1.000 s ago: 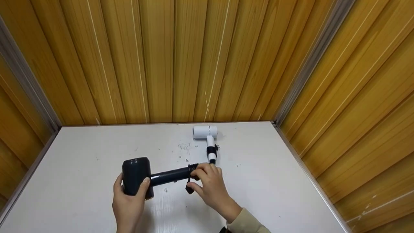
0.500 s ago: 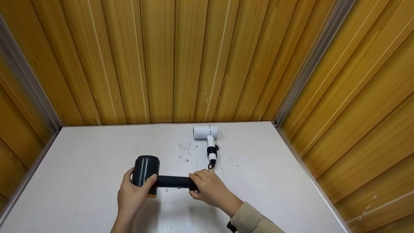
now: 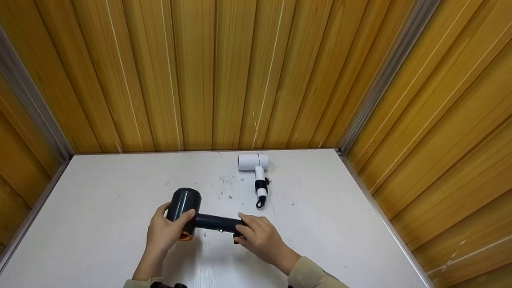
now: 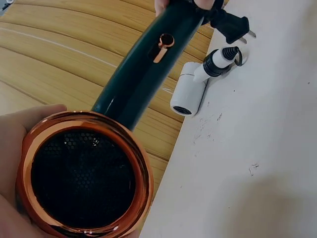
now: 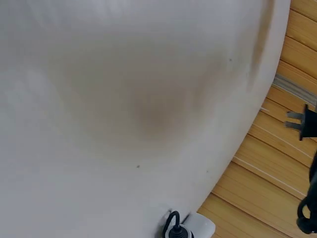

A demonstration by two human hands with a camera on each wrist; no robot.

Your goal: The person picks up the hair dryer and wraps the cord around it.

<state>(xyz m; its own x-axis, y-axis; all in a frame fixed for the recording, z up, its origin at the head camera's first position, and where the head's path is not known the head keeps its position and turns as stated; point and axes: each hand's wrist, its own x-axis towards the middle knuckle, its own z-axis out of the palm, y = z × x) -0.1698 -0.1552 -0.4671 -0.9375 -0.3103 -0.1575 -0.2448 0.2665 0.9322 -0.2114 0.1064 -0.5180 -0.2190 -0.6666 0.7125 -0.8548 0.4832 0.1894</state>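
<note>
My left hand (image 3: 162, 234) grips the barrel of a dark green hair dryer (image 3: 185, 203), its thumb across the front. Held above the white table, the dryer has its handle pointing right and slightly down. At the handle's far end my right hand (image 3: 262, 241) holds the black wound cord, mostly hidden behind the fingers. A copper ring (image 4: 143, 163) surrounds the dark mesh end in the left wrist view, and a copper switch (image 4: 161, 48) sits on the handle. The cord's black two-pin plug (image 4: 231, 25) sticks out beside the right hand's fingers. The right wrist view also catches this plug (image 5: 309, 123).
A white hair dryer (image 3: 249, 162) lies near the back of the white table (image 3: 112, 216), its black cord wrapped round the handle. Wood-patterned panels (image 3: 196, 80) wall the back and sides. Small dark marks dot the tabletop.
The dark green hair dryer has moved right and its handle now slopes down to the right. My right hand has gone from fingering the loose plug to holding the cord against the handle end.
</note>
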